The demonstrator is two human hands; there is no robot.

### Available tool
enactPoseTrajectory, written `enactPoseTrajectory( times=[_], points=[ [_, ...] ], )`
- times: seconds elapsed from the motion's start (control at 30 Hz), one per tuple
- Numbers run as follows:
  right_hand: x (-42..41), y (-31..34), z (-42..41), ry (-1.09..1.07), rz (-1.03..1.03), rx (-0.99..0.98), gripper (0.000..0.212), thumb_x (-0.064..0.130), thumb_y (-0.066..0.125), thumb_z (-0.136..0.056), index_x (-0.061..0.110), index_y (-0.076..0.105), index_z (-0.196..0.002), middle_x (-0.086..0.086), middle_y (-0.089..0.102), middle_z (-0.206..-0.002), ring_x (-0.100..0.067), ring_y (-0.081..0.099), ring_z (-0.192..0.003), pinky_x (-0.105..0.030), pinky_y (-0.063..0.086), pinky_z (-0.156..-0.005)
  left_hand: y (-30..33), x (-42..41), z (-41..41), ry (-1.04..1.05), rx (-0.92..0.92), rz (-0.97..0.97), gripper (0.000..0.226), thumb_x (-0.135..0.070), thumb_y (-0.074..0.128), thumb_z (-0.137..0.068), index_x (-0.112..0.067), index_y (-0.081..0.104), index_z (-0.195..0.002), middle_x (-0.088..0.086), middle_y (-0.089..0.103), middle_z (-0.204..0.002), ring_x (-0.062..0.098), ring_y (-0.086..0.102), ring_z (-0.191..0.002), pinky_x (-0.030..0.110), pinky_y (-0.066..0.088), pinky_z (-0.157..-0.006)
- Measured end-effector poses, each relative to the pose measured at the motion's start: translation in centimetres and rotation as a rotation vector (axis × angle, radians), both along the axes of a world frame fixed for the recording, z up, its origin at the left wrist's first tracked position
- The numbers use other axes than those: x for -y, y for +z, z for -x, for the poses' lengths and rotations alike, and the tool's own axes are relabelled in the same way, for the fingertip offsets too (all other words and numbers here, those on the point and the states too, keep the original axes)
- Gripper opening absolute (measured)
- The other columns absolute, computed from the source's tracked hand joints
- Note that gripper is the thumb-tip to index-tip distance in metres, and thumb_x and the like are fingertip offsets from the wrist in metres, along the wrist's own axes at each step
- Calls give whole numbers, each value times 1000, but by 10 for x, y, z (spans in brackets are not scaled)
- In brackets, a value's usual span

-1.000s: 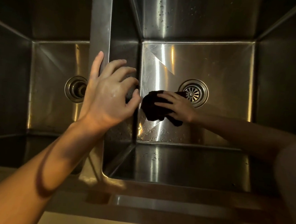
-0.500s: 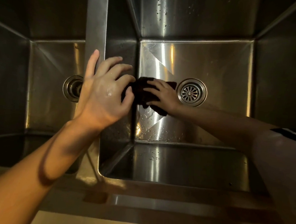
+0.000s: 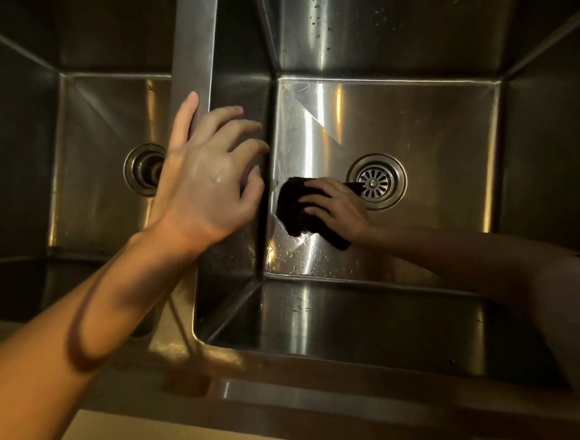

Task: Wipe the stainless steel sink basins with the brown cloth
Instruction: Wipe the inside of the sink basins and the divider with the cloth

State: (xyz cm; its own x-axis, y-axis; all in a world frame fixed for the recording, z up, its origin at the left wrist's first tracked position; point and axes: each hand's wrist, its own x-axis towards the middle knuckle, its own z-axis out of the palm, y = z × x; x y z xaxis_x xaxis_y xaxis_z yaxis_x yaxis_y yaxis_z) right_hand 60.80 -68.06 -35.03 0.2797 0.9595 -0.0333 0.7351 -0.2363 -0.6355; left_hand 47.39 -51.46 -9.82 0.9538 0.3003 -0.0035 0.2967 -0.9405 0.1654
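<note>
The right sink basin opens around my right hand, its steel floor wet and streaked with light; the left sink basin lies beyond my left hand, on the far side of the divider. My left hand rests on that divider, fingers spread and loosely bent, gripping nothing. My right hand presses the brown cloth flat against the right basin's floor, fingers laid over it. The cloth is bunched under my palm, and its far edge overlaps the rim of the right drain. The left drain sits just behind my left hand.
</note>
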Motion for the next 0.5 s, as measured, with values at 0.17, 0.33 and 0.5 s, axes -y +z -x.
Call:
enactPoseTrajectory(
  times=[0.17, 0.33, 0.5],
  points=[
    [-44, 5, 31, -72, 26, -89, 26, 31, 59, -92, 21, 70, -114, 2, 58, -132, -22, 46, -129, -34, 33, -110, 0, 1, 0, -3, 4, -8, 29, -22, 50, -87, -10, 70, -103, 8, 63, -121, 28, 46, -128, 52, 9, -117],
    [-9, -2, 18, 191, -23, -24, 34, 29, 67, -88, 18, 68, -119, -4, 56, -136, -29, 45, -132, -38, 37, -108, 0, 0, 1, -11, 6, -8, 30, -22, 49, -86, -10, 70, -103, 7, 63, -121, 27, 46, -128, 51, 8, -117],
    [24, -9, -18, 287, -89, 102, 30, 19, 67, -88, 14, 69, -117, -11, 58, -133, -34, 52, -124, -43, 44, -103, -1, -1, 1, -10, 11, -14, 29, -22, 49, -87, -10, 70, -104, 7, 63, -122, 26, 45, -128, 51, 8, -118]
  ],
)
